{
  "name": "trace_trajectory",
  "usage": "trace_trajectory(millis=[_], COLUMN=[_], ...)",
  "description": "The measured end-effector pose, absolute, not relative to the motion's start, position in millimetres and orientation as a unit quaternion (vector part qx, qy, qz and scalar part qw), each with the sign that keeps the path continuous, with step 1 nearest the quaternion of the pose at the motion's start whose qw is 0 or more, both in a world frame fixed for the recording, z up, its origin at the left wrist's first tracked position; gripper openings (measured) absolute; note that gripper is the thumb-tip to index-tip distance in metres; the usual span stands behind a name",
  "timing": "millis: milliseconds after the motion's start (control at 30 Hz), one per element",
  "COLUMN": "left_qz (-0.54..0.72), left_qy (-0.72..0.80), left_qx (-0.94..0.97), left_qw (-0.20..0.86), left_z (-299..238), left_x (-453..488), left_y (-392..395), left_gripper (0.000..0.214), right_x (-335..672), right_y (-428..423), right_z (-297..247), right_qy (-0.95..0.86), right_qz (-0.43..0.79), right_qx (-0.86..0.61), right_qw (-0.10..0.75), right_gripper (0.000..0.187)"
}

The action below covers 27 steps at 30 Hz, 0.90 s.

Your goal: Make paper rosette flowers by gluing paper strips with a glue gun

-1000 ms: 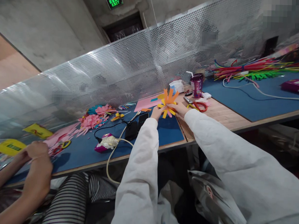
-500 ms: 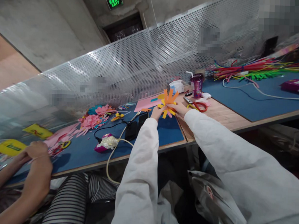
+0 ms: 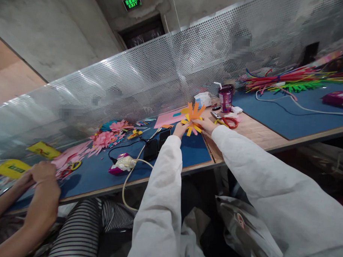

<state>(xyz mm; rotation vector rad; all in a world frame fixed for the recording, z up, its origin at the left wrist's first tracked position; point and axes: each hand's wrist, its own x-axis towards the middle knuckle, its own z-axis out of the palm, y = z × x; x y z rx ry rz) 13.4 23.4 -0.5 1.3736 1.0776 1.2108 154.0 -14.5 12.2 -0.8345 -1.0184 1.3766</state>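
Observation:
Between my two hands is an orange and yellow paper flower (image 3: 195, 111), its cut strips fanning outward above the table edge. My left hand (image 3: 180, 129) is closed on its left side, with yellow strips by the fingertips. From the right, my right hand (image 3: 207, 125) pinches it near the middle. The fingers partly cover the flower's centre. Red-handled scissors (image 3: 229, 122) lie just right of my right hand. Behind the flower lies a pink paper sheet (image 3: 167, 119) with small coloured pieces on it.
A purple cup (image 3: 225, 98) with a straw stands behind the scissors. Bundled pipe cleaners (image 3: 277, 81) lie at right. Pink paper flowers (image 3: 106, 135), a tissue pack (image 3: 123, 163) and phones (image 3: 151, 149) with cables sit at left. A co-worker's hands (image 3: 43, 172) work at far left.
My hands and the paper flower have hardly moved; the orange strips tilt slightly differently. The co-worker's hands at far left have shifted slightly.

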Motion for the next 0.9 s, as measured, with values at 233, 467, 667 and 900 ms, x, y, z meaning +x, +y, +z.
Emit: trace_trajectory(millis=[233, 467, 667, 900], left_qz=[0.482, 0.478, 0.471, 0.47], left_qy=[0.427, 0.427, 0.431, 0.438], left_qx=[0.591, 0.594, 0.595, 0.591], left_qw=[0.485, 0.487, 0.488, 0.487], left_z=[1.0, 2.6, 3.1, 3.1], left_x=[12.8, 13.8, 13.1, 14.0], left_y=[22.2, 18.5, 18.1, 17.6], left_gripper=[0.035, 0.038, 0.032, 0.029], right_x=[154.8, 154.9, 154.9, 155.2], right_y=[-11.9, -13.7, -14.3, -12.1], right_z=[10.8, 12.1, 12.0, 10.1], right_qy=[-0.438, -0.441, -0.44, -0.439], right_qz=[0.586, 0.586, 0.585, 0.585], right_qx=[-0.36, -0.366, -0.37, -0.369], right_qw=[0.579, 0.573, 0.572, 0.573], right_gripper=[0.005, 0.003, 0.006, 0.005])
